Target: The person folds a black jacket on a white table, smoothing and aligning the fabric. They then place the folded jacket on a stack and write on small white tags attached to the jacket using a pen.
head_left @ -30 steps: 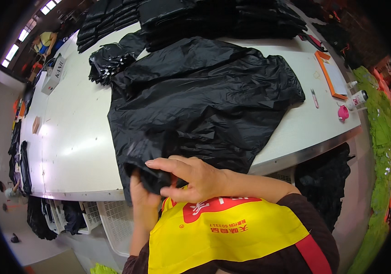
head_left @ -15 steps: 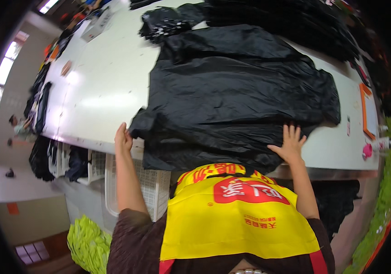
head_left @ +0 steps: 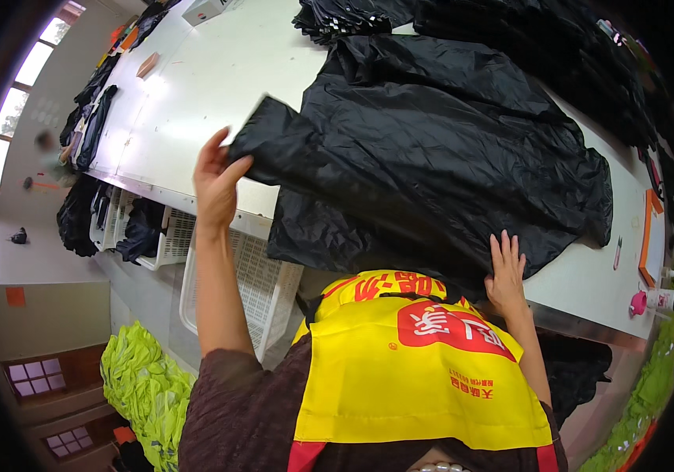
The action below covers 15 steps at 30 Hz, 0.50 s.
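A large, shiny black garment (head_left: 439, 134), jacket-like and thin, lies spread and creased over the white table (head_left: 187, 118), with its near edge hanging over the front. At its left, a sleeve-like part (head_left: 278, 138) is lifted off the table. My left hand (head_left: 217, 181) pinches the end of that part between thumb and fingers. On the near right of the garment my right hand (head_left: 504, 275) rests flat, fingers stretched out and pressing on the cloth.
Stacks of black garments (head_left: 526, 55) line the far side. A pink-capped bottle (head_left: 655, 300) and an orange-edged board (head_left: 651, 240) sit at the right edge. White plastic baskets (head_left: 230, 283) stand below the table on the left, near bright green cloth (head_left: 144, 385).
My left hand has moved up and away from me, raising the sleeve-like part off the table. My right hand still lies flat on the garment. The whole view has shifted.
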Motion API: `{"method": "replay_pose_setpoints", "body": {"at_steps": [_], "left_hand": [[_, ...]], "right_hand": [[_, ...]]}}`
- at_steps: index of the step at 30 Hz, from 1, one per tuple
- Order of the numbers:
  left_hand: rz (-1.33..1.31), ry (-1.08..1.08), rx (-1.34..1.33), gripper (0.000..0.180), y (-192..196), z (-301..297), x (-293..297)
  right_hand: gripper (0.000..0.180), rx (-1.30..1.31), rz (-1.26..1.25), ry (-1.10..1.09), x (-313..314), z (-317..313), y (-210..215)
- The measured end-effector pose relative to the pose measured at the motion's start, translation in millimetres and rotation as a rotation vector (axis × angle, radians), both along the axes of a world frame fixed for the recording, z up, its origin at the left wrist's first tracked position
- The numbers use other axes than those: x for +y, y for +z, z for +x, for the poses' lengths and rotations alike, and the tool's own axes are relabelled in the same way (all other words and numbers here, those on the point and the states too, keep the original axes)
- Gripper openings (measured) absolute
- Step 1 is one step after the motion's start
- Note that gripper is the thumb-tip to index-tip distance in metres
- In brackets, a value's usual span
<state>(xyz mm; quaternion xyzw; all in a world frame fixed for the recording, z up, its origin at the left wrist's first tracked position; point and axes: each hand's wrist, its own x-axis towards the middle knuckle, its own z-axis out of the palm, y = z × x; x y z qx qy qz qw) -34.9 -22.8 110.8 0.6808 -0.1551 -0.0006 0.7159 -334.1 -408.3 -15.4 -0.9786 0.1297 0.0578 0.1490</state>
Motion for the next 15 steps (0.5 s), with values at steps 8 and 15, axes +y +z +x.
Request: {"method": "replay_pose_setpoints", "body": {"at_steps": [8,15], "left_hand": [[0.834,-0.387,0.489,0.072,-58.7,-57.3,62.7],[0.413,0.068,0.307,0.034,-68.7,-43.3,23.3]], "right_hand": [[0.075,0.436,0.204,0.055,-16.8,-4.9,53.0],[0.061,-0.215,-0.244,-0.217,-101.8,18.1,12.0]]}}
